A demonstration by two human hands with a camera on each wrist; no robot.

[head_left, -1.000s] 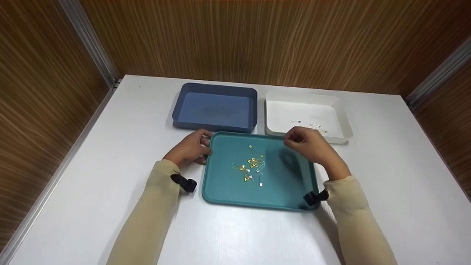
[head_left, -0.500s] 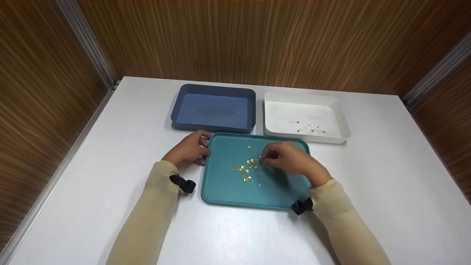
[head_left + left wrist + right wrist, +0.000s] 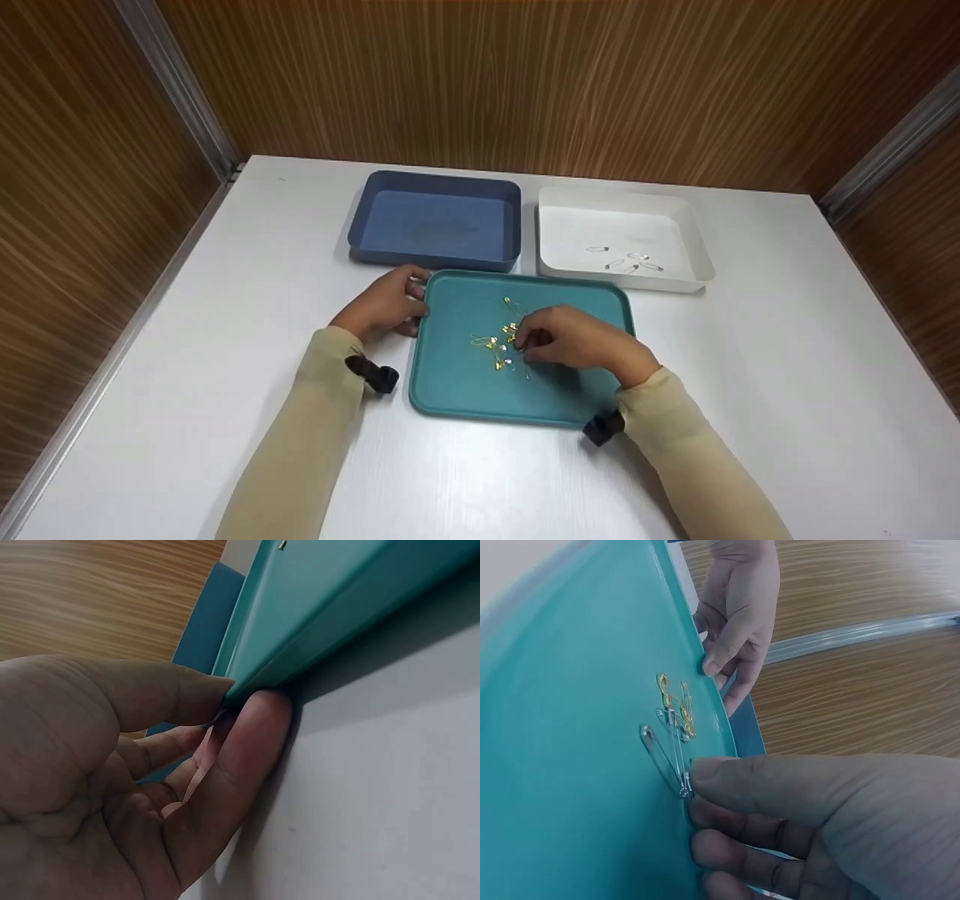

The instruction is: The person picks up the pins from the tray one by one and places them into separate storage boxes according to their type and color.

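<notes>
A teal tray (image 3: pixel 465 390) lies on the white table and carries a small heap of gold and silver safety pins (image 3: pixel 497 346). My left hand (image 3: pixel 405 304) grips the tray's left rim near the far corner, thumb on top and fingers beneath (image 3: pixel 251 727). My right hand (image 3: pixel 525 343) is down on the heap. In the right wrist view its thumb and curled fingers (image 3: pixel 712 772) pinch the end of a silver safety pin (image 3: pixel 664 754) that lies flat on the tray (image 3: pixel 570 727), beside the gold pins (image 3: pixel 679 709).
Behind the teal tray stand a dark blue tray (image 3: pixel 435 259) on the left and a white tray (image 3: pixel 697 255) on the right, which holds several silver pins (image 3: pixel 626 261). Wood-panelled walls enclose the table (image 3: pixel 787 360) on three sides.
My right hand has come back from over the white tray and dropped onto the pin heap, where it now pinches a silver pin. The left hand has stayed on the tray rim.
</notes>
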